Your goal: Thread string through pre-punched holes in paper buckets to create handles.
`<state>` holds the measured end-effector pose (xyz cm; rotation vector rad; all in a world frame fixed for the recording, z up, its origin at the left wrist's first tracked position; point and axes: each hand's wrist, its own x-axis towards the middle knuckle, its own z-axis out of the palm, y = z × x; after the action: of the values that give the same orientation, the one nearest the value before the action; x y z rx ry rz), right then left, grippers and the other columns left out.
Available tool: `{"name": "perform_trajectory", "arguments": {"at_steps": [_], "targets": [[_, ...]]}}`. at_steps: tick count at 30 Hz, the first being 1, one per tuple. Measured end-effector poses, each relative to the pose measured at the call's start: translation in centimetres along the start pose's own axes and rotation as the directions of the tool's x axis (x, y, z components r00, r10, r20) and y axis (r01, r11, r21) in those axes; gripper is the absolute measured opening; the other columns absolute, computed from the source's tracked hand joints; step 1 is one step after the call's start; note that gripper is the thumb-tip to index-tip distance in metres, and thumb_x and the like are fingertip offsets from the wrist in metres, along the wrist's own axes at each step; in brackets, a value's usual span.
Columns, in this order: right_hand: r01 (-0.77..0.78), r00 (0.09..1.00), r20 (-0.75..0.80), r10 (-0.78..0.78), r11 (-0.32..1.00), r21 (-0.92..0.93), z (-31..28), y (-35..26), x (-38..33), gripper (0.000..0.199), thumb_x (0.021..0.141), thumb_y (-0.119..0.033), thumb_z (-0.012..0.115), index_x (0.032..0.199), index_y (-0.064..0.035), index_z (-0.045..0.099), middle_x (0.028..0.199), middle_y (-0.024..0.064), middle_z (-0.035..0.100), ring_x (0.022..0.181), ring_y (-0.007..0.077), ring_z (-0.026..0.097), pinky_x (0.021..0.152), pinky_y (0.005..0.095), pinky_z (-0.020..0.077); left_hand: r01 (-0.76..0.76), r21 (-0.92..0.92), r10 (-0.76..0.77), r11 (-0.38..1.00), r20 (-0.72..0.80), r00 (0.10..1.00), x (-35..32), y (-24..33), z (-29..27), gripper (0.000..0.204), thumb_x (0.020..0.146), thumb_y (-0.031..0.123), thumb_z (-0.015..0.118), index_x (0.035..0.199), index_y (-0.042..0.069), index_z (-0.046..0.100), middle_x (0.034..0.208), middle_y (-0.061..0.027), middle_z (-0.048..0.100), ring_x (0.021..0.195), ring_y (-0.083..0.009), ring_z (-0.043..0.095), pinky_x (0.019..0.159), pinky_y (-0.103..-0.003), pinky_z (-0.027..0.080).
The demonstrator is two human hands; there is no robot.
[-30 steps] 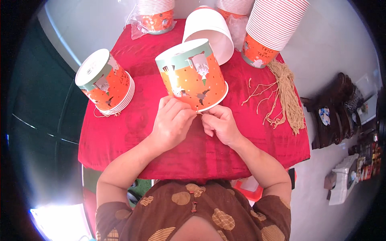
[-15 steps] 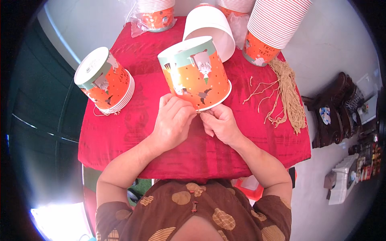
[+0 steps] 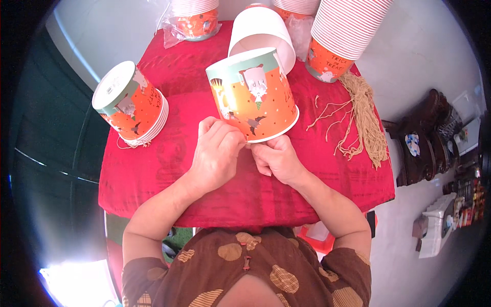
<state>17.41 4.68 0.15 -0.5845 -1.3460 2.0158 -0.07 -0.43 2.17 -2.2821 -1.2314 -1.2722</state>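
Note:
An orange and green paper bucket (image 3: 253, 94) with cartoon pictures stands upside down on the red tablecloth (image 3: 184, 169), tilted toward me. My left hand (image 3: 217, 153) and my right hand (image 3: 276, 158) meet at its near rim, fingers pinched there. Whatever they pinch is too small to make out. A bundle of tan strings (image 3: 363, 120) lies to the right of my right hand.
A short stack of the same buckets (image 3: 130, 102) lies at the left. A white bucket (image 3: 263, 33) lies on its side behind. A tall stack of ribbed buckets (image 3: 342, 30) stands at the back right, bagged ones (image 3: 192, 20) at the back. Dark furniture (image 3: 424, 138) stands to the right.
The bucket has been drawn slightly nearer and tipped a little more upright at my fingertips. Both hands stay pinched at its rim.

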Motion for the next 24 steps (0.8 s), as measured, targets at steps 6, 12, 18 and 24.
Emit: {"name": "perform_trajectory", "arguments": {"at_steps": [6, 12, 18, 24], "targets": [[0.041, 0.996, 0.075, -0.046, 0.997, 0.066, -0.8, 0.5, 0.0, 0.016, 0.099, -0.016, 0.053, 0.087, -0.0054, 0.056, 0.058, -0.0045, 0.042, 0.044, 0.0048, 0.037, 0.038, 0.0225, 0.0317, 0.03, -0.022, -0.029, 0.999, 0.031, 0.999, -0.2, 0.1, -0.3, 0.023, 0.073, -0.005, 0.07, 0.088, 0.005, 0.055, 0.083, -0.0088, 0.06, 0.077, -0.0275, 0.058, 0.084, -0.045, 0.044], [0.067, 0.998, -0.005, -0.067, 0.99, 0.127, -1.4, 0.5, 0.0, 0.037, 0.1, -0.031, 0.057, 0.07, -0.0116, 0.047, 0.058, -0.0063, 0.034, 0.046, 0.0049, 0.03, 0.039, 0.0226, 0.0287, 0.056, -0.044, -0.059, 0.997, -0.072, 0.996, -0.3, -0.9, -1.0, 0.025, 0.072, -0.006, 0.069, 0.091, 0.005, 0.056, 0.079, -0.0078, 0.057, 0.075, -0.0288, 0.058, 0.082, -0.043, 0.044], [0.089, 0.995, 0.023, -0.093, 0.988, 0.123, -2.0, 0.2, 0.3, 0.036, 0.099, -0.032, 0.057, 0.073, -0.0079, 0.052, 0.056, -0.0074, 0.028, 0.045, 0.0051, 0.026, 0.039, 0.0227, 0.0264, 0.562, -0.515, -0.717, 0.647, -0.159, 0.679, -1.5, -2.8, 0.2, 0.045, 0.087, 0.011, 0.069, 0.123, -0.003, 0.047, 0.115, -0.0127, 0.053, 0.1, -0.0201, 0.054, 0.089, -0.034, 0.047], [0.037, 0.999, 0.034, -0.042, 0.99, 0.137, -1.5, 0.4, 0.1, 0.041, 0.099, -0.028, 0.058, 0.064, -0.0129, 0.045, 0.056, -0.0067, 0.032, 0.045, 0.0048, 0.027, 0.039, 0.0225, 0.0265, 0.617, -0.761, -0.752, 0.202, 0.283, 0.595, -1.2, -2.5, 0.8, 0.105, 0.078, 0.035, 0.082, 0.149, -0.004, 0.015, 0.143, -0.0241, 0.038, 0.133, -0.0322, 0.041, 0.11, -0.042, 0.037]]}}
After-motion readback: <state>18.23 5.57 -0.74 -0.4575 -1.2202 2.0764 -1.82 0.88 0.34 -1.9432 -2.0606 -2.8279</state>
